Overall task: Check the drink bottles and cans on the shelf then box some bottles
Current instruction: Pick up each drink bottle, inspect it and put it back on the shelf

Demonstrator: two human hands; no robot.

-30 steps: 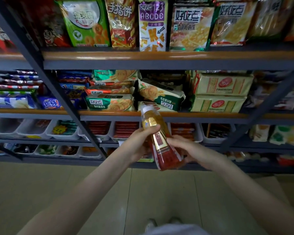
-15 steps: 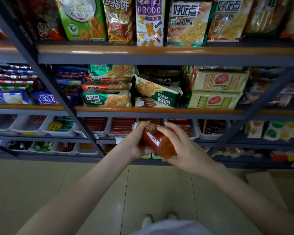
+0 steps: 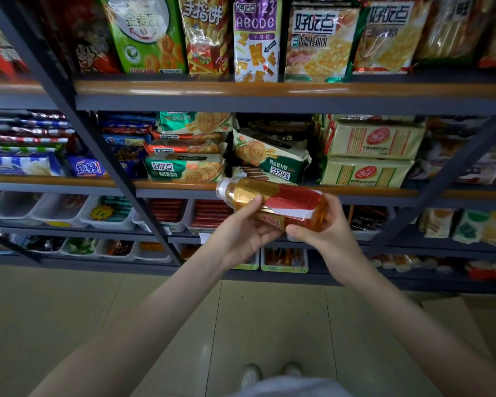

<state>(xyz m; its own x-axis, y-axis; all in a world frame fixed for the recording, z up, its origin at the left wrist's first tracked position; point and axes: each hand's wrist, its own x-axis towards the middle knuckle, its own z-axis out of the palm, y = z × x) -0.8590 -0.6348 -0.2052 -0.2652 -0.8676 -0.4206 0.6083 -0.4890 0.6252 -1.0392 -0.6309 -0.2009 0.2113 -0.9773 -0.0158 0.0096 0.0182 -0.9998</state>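
Observation:
A plastic bottle of amber drink [image 3: 281, 200] with a red, gold and white label lies almost level in front of the shelves, its wrapped cap pointing left. My left hand [image 3: 242, 236] grips it from below near the neck, thumb laid over the gold part of the label. My right hand [image 3: 324, 239] holds the bottom end, fingers curled round the base. Part of the label is hidden by my fingers.
A dark metal shelf rack [image 3: 269, 100] stands right ahead, packed with biscuit and snack packs. White bins [image 3: 109, 222] of small snacks line the lower shelves. A slanted rack post [image 3: 103, 156] crosses at left. Below me are a tiled floor [image 3: 161, 325] and my shoes [image 3: 269, 373].
The bottle stood nearly upright a second ago, was tipped end-on towards me, and now lies sideways with the cap at left. Both hands kept hold and rose slightly.

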